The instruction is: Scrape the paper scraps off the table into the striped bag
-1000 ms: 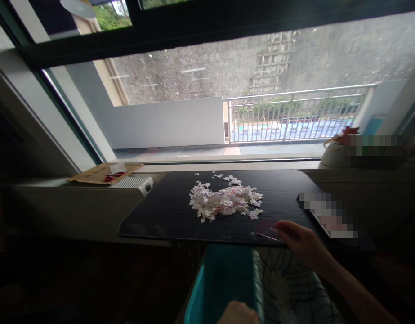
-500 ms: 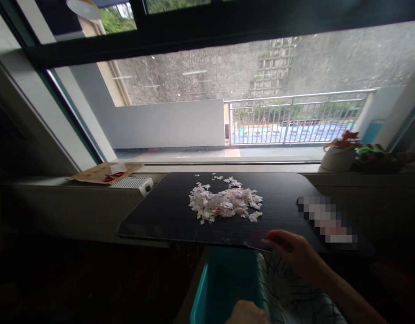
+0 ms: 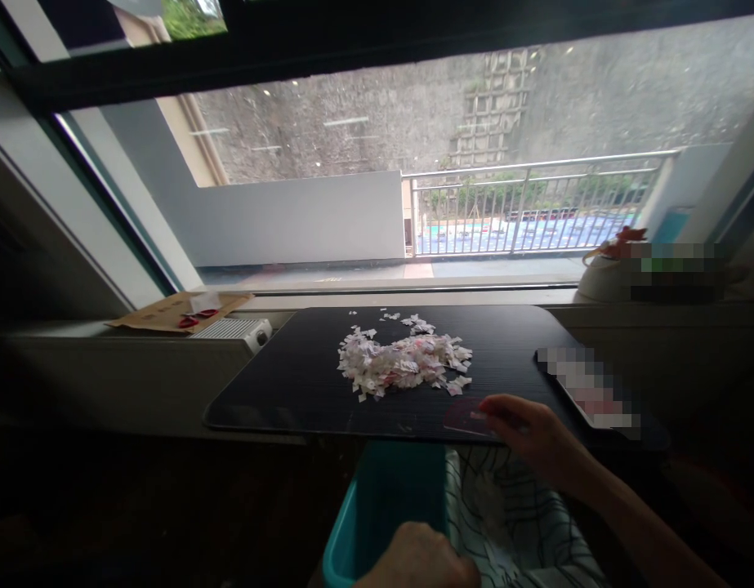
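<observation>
My right hand (image 3: 524, 425) is closed, thumb and fingers pinching a thin, clear reddish plastic plate (image 3: 459, 418) with a rounded edge. It holds the plate at the front edge of a black tabletop (image 3: 291, 404). Beyond it lies a loose heap of small torn paper scraps (image 3: 401, 361), mostly white with some pink. Below the table edge is a teal plastic bin (image 3: 385, 482). My left hand (image 3: 422, 555) is curled in a fist over the bin's near part; what it grips, if anything, is hidden. White fabric with dark lines (image 3: 505, 506) lies to the bin's right.
A blurred-out flat object (image 3: 588, 388) rests on the table's right side. On the ledge at left are a brown envelope (image 3: 162, 314) and red-handled scissors (image 3: 198, 317), by a white radiator (image 3: 235, 331). A white pot (image 3: 600, 278) stands on the sill at right.
My right hand and the reddish plate have risen slightly, and the plate shows more clearly over the tabletop. My left hand has come further into view, and the camera view has shifted a little.
</observation>
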A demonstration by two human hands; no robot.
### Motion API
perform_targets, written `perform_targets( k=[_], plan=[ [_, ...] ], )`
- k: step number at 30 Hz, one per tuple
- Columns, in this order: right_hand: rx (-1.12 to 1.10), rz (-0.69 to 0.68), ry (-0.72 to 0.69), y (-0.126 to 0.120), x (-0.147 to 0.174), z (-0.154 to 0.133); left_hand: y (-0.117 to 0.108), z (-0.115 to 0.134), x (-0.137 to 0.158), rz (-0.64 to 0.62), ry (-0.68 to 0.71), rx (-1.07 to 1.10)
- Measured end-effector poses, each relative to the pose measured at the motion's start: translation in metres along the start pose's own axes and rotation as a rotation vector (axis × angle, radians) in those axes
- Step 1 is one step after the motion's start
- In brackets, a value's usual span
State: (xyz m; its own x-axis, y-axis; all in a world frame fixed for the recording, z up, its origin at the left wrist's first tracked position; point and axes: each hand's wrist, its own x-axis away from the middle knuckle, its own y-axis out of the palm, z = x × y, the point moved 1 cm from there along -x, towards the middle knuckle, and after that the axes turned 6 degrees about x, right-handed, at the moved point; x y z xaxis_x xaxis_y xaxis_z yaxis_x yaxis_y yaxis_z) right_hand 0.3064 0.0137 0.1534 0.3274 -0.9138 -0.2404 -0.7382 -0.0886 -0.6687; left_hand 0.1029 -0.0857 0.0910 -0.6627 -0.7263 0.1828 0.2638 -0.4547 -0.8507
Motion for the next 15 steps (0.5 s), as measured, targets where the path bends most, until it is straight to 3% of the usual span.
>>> perform_targets(
  k=[4,7,10,15],
  plan=[
    [-0.016,0.129,0.065,-0.017,0.002,0.01,-0.046,0.015,0.029,-0.122,-0.065,-0.301],
    [-0.033,0.161,0.097,-0.021,0.006,0.018,-0.062,0.017,0.048,-0.14,-0.125,-0.312],
    [-0.041,0.164,0.115,-0.017,0.008,0.025,-0.053,0.006,0.056,-0.093,-0.144,-0.329],
    [-0.013,0.104,0.116,-0.007,0.006,0.029,-0.019,-0.016,0.045,-0.162,-0.098,-0.373]
  ],
)
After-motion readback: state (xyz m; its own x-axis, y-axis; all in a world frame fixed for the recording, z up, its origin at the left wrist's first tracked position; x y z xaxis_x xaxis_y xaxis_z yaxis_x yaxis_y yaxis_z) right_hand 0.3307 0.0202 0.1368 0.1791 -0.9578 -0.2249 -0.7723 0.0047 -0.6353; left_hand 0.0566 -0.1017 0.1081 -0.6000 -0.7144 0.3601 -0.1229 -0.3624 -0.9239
